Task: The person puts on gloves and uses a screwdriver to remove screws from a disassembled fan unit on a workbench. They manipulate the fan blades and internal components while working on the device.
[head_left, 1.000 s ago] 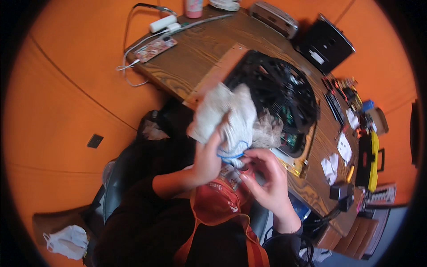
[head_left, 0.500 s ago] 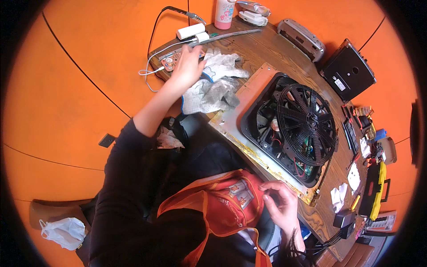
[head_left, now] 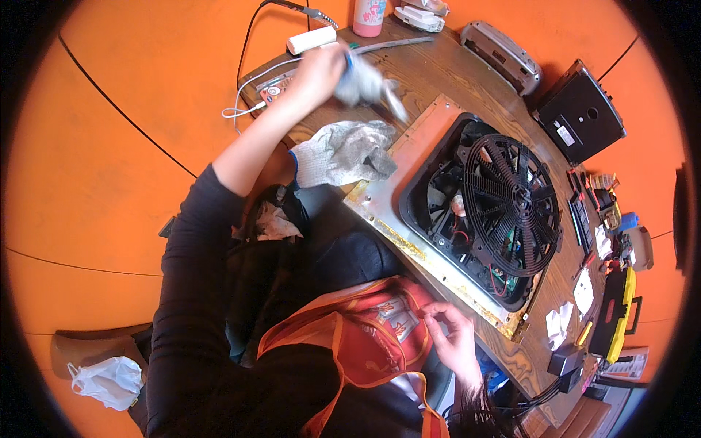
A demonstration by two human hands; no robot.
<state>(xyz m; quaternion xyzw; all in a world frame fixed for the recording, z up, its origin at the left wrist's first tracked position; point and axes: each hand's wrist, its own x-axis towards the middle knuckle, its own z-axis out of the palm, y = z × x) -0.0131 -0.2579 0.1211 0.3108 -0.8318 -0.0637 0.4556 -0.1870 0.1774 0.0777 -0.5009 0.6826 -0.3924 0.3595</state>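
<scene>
One wooden table (head_left: 458,77), fan unit (head_left: 507,201) on top

From afar I see a red apron (head_left: 372,358), then a grey-white glove (head_left: 342,155) beside the unit. My left hand (head_left: 320,73) is clenched on a blurred glove (head_left: 358,82) over the table; my right hand (head_left: 454,339) half curls by the apron, its grip unclear.

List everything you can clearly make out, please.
table: one, brown, centre
gloves: two, greyish, one held, one on table
panel: one, silvery, on table
round grille: one, black, over panel
bottle: one, pink-white, table's far edge
box: one, black, upper right
case: one, black-yellow, right
small items: many, mixed colours, table edges
bag: one, white, lower left
apron: one, red, lower centre
left hand: one, bare, holding glove
right hand: one, bare, by apron
</scene>
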